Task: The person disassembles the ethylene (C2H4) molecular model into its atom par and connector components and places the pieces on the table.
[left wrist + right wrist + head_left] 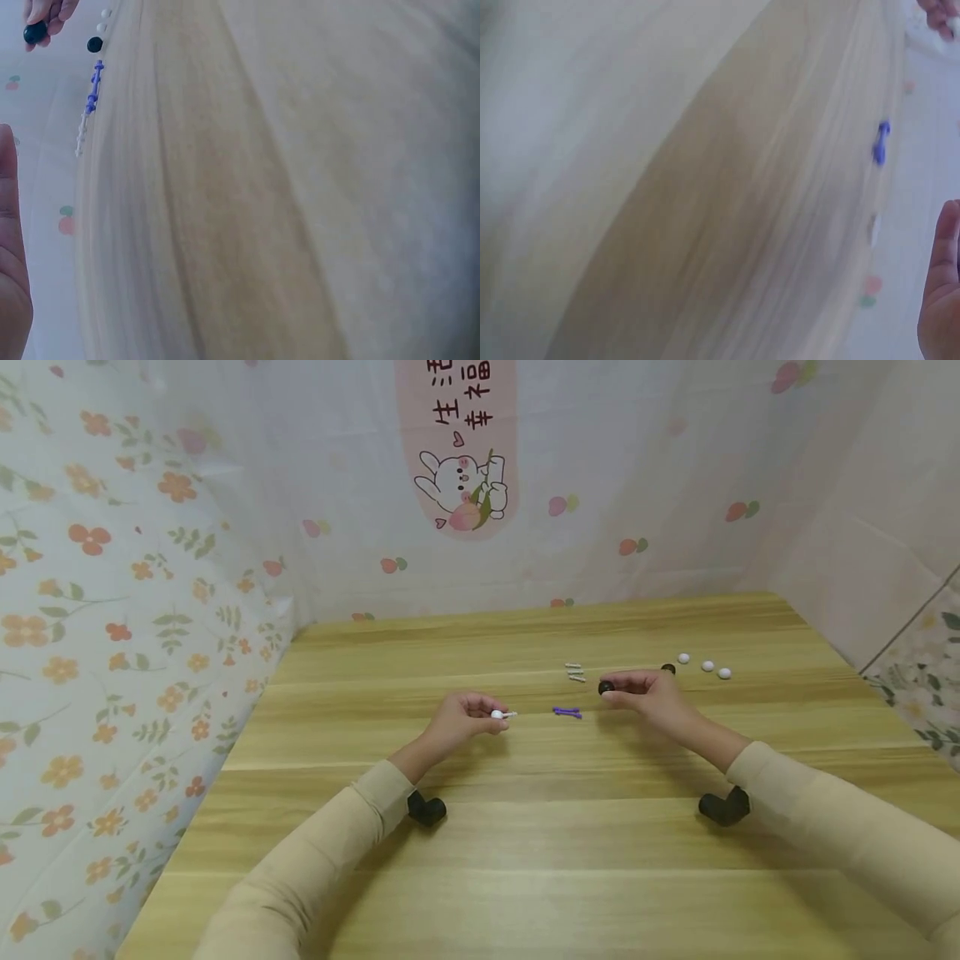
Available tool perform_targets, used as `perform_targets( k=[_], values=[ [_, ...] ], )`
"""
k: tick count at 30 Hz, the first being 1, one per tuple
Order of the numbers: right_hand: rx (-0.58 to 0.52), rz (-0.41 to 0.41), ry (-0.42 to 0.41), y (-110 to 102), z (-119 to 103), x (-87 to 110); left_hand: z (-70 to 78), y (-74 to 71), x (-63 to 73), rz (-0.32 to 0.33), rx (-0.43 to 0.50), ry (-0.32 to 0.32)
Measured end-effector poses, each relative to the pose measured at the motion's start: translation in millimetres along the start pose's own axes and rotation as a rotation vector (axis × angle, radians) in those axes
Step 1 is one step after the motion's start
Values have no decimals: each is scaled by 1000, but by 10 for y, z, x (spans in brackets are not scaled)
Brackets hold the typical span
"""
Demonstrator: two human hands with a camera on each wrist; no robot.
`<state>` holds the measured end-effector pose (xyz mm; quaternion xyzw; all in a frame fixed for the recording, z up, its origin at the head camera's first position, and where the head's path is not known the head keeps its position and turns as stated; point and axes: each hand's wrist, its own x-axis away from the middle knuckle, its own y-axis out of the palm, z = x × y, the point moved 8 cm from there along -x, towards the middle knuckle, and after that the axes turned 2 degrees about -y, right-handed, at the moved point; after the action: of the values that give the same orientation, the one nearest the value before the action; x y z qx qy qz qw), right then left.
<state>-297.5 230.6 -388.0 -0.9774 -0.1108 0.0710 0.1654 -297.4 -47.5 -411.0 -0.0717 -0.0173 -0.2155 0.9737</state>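
Between thumb and fingers, my left hand [457,722] pinches a white ball [497,715] with a short white stick [511,715] pointing right from it. My right hand [648,697] pinches a black ball [606,687] at its fingertips, above the table; the left wrist view also shows that black ball [34,32]. Purple connector sticks [567,712] lie on the table between the two hands. Several white sticks [575,672] lie side by side a little farther back. In the right wrist view the purple sticks [881,142] appear blurred.
Another black ball [668,669] sits just behind my right hand. Three white balls [707,667] rest in a loose row to its right. The wood-grain table [525,843] ends at a printed curtain [637,485] behind and a floral one [112,610] on the left.
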Motion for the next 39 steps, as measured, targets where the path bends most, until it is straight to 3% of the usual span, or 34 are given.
perform_targets(
  k=[7, 15, 20, 30, 39],
  values=[
    [88, 69, 84, -455, 160, 106, 1, -5, 11, 13, -23, 7],
    [310, 159, 172, -873, 380, 151, 8, -15, 23, -2, -13, 25],
    [374, 125, 224, -953, 466, 159, 1, -2, 35, -5, -2, 15],
    [431, 144, 281, -1045, 612, 100, -18, 6, 23, -20, -16, 16],
    [493, 154, 281, -1073, 659, 18, -9, 6, 29, -18, 5, 6]
  ],
)
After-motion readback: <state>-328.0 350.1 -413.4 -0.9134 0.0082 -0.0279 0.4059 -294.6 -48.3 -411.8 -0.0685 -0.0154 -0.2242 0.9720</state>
